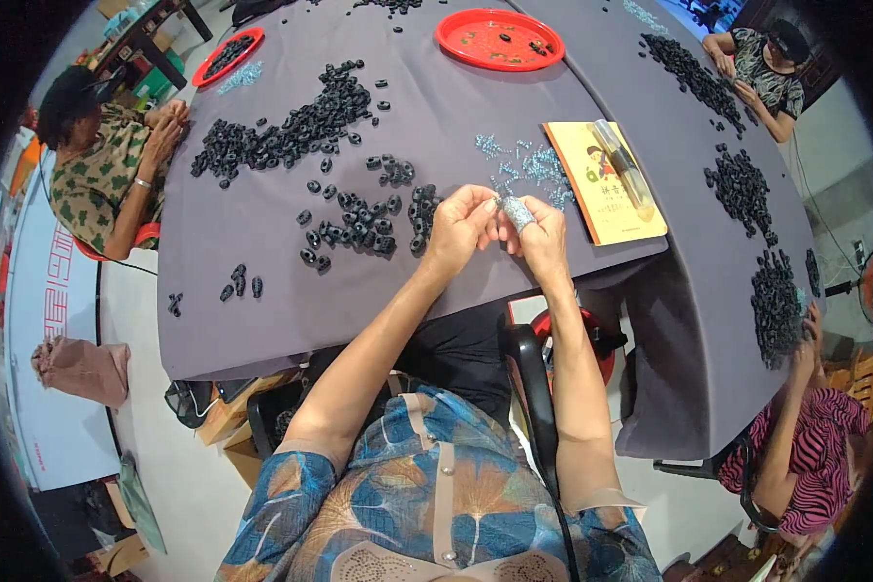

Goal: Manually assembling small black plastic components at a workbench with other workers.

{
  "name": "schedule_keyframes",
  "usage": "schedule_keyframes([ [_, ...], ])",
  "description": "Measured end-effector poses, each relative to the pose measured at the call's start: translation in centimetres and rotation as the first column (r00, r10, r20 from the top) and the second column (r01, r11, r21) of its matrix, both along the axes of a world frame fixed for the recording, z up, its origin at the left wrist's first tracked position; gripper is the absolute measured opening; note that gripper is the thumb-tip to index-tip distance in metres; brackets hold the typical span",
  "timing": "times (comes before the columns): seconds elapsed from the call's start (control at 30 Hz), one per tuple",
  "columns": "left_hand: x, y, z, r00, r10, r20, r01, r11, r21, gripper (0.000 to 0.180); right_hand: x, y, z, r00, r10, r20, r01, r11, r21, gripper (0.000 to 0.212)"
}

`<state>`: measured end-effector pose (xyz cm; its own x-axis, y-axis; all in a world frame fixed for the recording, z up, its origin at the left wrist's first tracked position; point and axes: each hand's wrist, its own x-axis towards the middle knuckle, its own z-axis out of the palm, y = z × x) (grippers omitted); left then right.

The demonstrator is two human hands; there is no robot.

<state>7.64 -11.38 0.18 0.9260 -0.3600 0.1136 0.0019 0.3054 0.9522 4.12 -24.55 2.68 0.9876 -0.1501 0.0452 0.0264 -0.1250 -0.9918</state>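
Observation:
Over the near edge of the grey-covered table, my two hands meet with their fingertips close together. My left hand (459,231) is closed in a pinch; whatever is between its fingertips is too small to make out. Closed as well, my right hand (543,239) has a short silvery-grey, speckled cylinder (519,213) at its thumb side. I cannot tell whether it is gripped or wrapped round a digit. Just beyond the fingers lie scattered small blue-grey pieces (543,167). Left of my left hand sit small black oval parts (367,225), some grouped in rows.
A large heap of black parts (281,136) spreads farther left. On the right lies a yellow book (606,199) with a clear-and-black tube (626,173) on it. A red tray (500,44) stands at the back. Other people work at the left and right sides, beside more black heaps (776,306).

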Motion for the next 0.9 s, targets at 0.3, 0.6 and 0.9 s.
schedule_keyframes([
  [0.3,0.1,0.3,0.1,0.998,0.019,-0.065,-0.017,1.0,0.023,0.015,0.1,0.6,-1.6,0.98,-0.105,0.171,0.098,0.994,0.046,0.012],
  [0.6,-0.3,0.1,0.7,1.0,0.016,-0.021,-0.014,0.998,0.061,0.016,0.0,0.2,-1.3,0.981,-0.083,0.175,0.104,0.988,-0.115,0.013],
  [0.9,-0.2,-0.2,-0.1,1.0,0.007,0.008,-0.007,1.0,0.013,0.014,-0.1,0.3,-0.9,0.992,-0.042,0.122,0.064,0.981,-0.183,0.019],
])
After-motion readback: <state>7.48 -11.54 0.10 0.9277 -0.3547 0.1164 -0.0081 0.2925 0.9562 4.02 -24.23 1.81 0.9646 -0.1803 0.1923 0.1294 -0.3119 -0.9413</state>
